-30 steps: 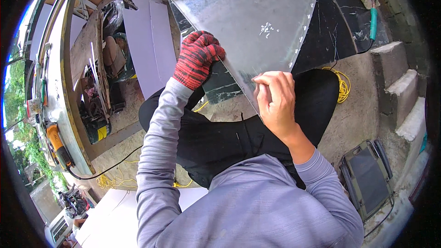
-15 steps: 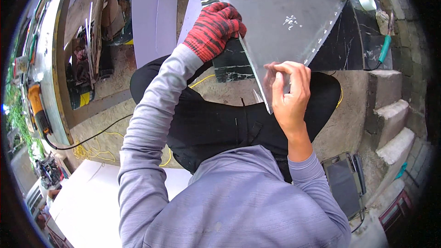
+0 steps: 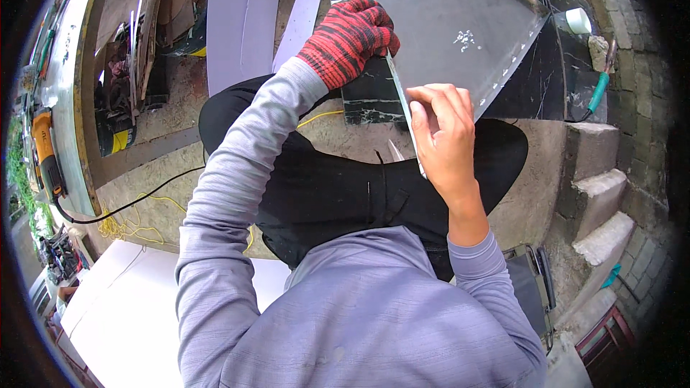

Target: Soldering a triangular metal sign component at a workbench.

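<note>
A grey, see-through triangular panel [image 3: 438,21] with a raised rim lies in front of me, its narrow corner pointing at my lap. Small white scraps [image 3: 467,41] are on its surface. My left hand [image 3: 352,39], in a red and black striped knit glove, is closed on the panel's left edge. My bare right hand [image 3: 444,129] is at the same edge, lower down toward the narrow corner. Its thumb and forefinger are bent together by the rim; what they pinch, if anything, is too small to make out.
Black marbled slabs [image 3: 532,86] lie under the panel. On the right are a white roll [image 3: 577,21], a teal-handled tool [image 3: 599,93] with a cord, and concrete steps [image 3: 600,190]. An orange angle grinder [image 3: 47,151] rests on the left bench; pale sheets [image 3: 241,21] stand nearby.
My right hand has moved left and slightly up, from over the panel's surface to its left edge. My left hand has shifted slightly right along with the panel.
</note>
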Demonstrator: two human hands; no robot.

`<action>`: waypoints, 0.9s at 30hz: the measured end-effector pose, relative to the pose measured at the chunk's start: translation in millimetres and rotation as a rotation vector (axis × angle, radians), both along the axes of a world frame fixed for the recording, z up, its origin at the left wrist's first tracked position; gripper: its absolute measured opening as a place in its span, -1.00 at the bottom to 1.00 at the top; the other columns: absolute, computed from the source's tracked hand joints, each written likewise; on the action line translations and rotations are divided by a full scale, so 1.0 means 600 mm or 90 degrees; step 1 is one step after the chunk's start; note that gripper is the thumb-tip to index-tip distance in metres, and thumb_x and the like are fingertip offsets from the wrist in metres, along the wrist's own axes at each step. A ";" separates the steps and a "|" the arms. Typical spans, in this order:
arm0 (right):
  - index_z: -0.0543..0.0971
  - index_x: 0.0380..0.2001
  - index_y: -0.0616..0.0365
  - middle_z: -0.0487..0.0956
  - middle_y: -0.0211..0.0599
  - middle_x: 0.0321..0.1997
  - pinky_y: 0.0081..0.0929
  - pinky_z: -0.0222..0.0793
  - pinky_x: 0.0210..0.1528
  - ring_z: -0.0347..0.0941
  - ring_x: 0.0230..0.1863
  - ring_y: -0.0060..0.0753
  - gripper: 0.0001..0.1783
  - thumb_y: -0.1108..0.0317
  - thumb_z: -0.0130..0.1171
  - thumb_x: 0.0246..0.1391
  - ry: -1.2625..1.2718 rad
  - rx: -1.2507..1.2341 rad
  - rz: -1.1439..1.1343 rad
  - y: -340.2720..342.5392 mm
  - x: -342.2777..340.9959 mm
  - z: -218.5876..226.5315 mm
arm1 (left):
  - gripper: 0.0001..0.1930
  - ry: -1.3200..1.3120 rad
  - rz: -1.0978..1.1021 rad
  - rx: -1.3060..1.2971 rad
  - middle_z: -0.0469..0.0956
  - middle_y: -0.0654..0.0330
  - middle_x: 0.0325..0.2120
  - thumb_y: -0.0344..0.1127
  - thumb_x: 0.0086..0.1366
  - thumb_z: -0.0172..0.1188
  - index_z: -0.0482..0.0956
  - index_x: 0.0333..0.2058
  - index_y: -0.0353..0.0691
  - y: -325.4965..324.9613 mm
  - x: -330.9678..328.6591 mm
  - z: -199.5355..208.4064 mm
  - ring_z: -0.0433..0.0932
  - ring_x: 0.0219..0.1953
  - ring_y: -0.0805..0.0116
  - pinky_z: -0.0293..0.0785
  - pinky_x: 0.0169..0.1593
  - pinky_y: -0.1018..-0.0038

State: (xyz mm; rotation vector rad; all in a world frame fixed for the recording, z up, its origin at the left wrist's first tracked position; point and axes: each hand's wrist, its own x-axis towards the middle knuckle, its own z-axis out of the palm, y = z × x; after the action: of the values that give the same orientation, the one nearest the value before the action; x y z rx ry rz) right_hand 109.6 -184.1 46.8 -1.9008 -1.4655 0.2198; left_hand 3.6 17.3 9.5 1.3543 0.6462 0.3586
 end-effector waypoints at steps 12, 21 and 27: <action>0.69 -0.20 0.09 0.63 -0.38 -0.17 -0.26 0.30 0.00 0.48 -0.08 -0.22 -0.81 0.45 0.36 0.08 -0.039 -0.022 0.009 0.001 -0.002 0.001 | -0.84 -0.094 -0.127 0.654 0.59 0.21 -0.35 -0.52 0.04 0.35 0.68 -0.35 -0.17 0.031 -0.008 -0.008 0.62 -0.20 0.20 0.60 -0.17 0.35; 0.70 -0.20 0.09 0.64 -0.39 -0.17 -0.25 0.30 0.00 0.49 -0.07 -0.22 -0.80 0.46 0.37 0.06 -0.038 -0.020 0.006 0.002 -0.002 -0.003 | -0.86 -0.054 -0.077 0.249 0.60 0.25 -0.31 -0.40 0.03 0.32 0.67 -0.38 -0.02 0.002 -0.010 0.012 0.60 -0.16 0.21 0.55 -0.07 0.29; 0.70 -0.21 0.10 0.64 -0.39 -0.18 -0.25 0.30 0.01 0.49 -0.07 -0.22 -0.81 0.47 0.37 0.05 -0.037 -0.020 0.004 0.002 -0.004 -0.001 | -0.87 -0.048 -0.161 0.821 0.60 0.30 -0.29 -0.26 0.00 0.31 0.67 -0.40 0.13 0.035 -0.008 -0.024 0.59 -0.13 0.19 0.49 -0.02 0.26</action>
State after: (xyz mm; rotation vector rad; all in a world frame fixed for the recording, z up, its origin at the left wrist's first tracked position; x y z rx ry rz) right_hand 107.2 -182.7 46.1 -1.9417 -1.5147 0.1931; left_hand -1.1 38.3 -5.0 2.5923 0.1016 0.6612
